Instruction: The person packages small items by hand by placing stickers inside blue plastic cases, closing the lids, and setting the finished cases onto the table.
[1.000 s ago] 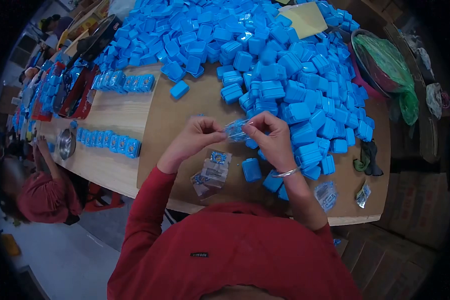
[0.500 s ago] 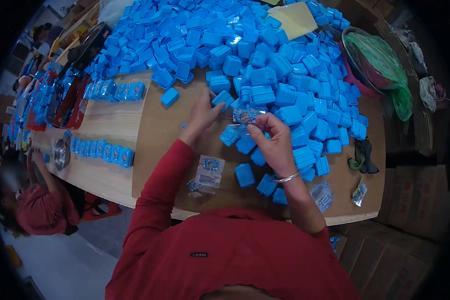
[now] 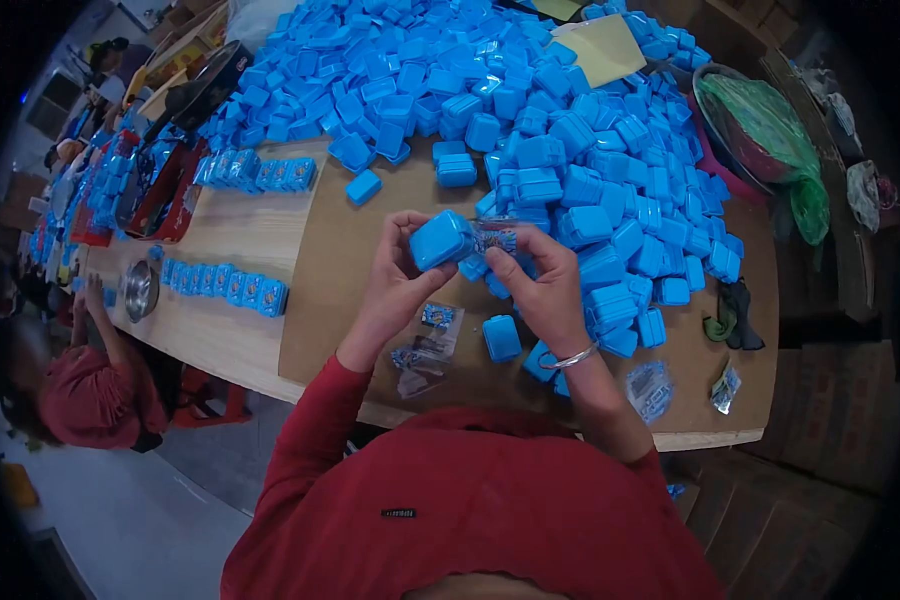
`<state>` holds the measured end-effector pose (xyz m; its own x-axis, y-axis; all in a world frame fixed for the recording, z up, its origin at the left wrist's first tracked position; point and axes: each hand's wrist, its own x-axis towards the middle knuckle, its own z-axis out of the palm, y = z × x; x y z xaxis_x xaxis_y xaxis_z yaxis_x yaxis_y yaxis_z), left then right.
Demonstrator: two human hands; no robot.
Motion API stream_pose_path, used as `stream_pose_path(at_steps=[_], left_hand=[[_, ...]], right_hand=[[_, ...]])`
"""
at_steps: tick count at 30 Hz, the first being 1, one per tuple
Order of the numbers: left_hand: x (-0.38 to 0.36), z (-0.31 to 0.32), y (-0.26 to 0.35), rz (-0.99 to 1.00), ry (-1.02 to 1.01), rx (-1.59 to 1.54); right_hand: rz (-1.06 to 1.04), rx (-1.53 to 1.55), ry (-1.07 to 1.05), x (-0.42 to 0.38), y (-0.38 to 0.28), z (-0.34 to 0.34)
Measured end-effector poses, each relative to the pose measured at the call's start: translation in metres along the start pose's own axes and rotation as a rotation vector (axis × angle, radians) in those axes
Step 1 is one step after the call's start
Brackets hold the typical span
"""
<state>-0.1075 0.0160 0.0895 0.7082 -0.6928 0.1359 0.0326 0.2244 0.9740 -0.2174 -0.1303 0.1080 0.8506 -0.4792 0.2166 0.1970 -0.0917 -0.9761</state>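
My left hand (image 3: pixel 398 285) grips a small blue box (image 3: pixel 441 240) with rounded corners, its fingers wrapped round the box's left side. Against the right side of that box, my right hand (image 3: pixel 542 280) pinches a printed clear wrapper (image 3: pixel 495 238) between thumb and fingers. Both hands are close together above the brown board (image 3: pixel 330 240). Below them lie printed clear wrappers (image 3: pixel 435 345) and a single blue box (image 3: pixel 502 338). Just beyond the hands rises a big pile of blue boxes (image 3: pixel 540 155).
Two rows of printed boxes (image 3: pixel 225 285) stand at the left, near a metal bowl (image 3: pixel 141 290). A co-worker (image 3: pixel 95 395) sits at the far left. At the right are a basin with green plastic (image 3: pixel 760 120), dark cloth (image 3: pixel 735 315) and another wrapper (image 3: pixel 650 390).
My left hand has taken a blue box from the pile's edge and brought it nearer, beside the wrapper in my right hand. The view has shifted slightly.
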Motion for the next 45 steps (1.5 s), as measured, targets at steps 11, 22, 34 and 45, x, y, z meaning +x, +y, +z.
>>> stream_pose_path(at_steps=[11, 22, 34, 45], left_hand=[[-0.019, 0.004, 0.015, -0.131, -0.064, -0.374], [-0.028, 0.017, 0.028, -0.031, -0.094, -0.283], [-0.031, 0.005, 0.029, -0.001, -0.17, -0.201], [-0.03, -0.001, 0.036, -0.03, -0.262, -0.106]], right_hand=[[0.138, 0.357, -0.093, -0.013, -0.012, -0.011], [-0.041, 0.206, -0.081, -0.022, -0.016, -0.008], [-0.119, 0.338, -0.136, -0.025, -0.013, -0.008], [-0.049, 0.37, -0.184, -0.032, -0.014, -0.013]])
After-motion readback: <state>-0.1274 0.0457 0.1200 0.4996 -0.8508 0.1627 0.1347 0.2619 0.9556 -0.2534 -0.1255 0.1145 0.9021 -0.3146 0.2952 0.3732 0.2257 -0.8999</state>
